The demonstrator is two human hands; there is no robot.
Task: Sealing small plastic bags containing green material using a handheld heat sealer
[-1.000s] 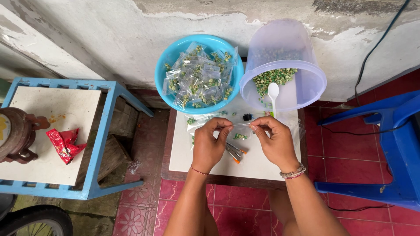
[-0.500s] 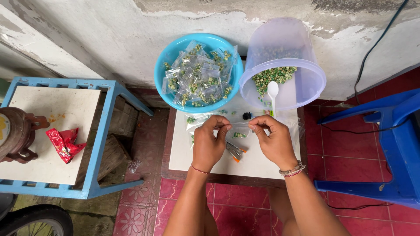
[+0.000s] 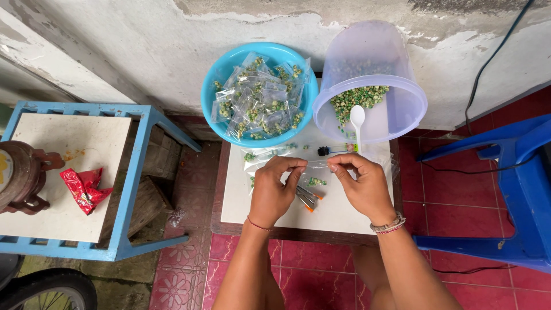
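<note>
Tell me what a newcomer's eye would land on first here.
Probably the round blue basin heaped with small clear packets of green peas, at the table's far edge. Beside it a clear plastic tub tilts on its side, peas and a white spoon at its mouth. In front, the left hand and right hand pinch a small clear bag.
</note>
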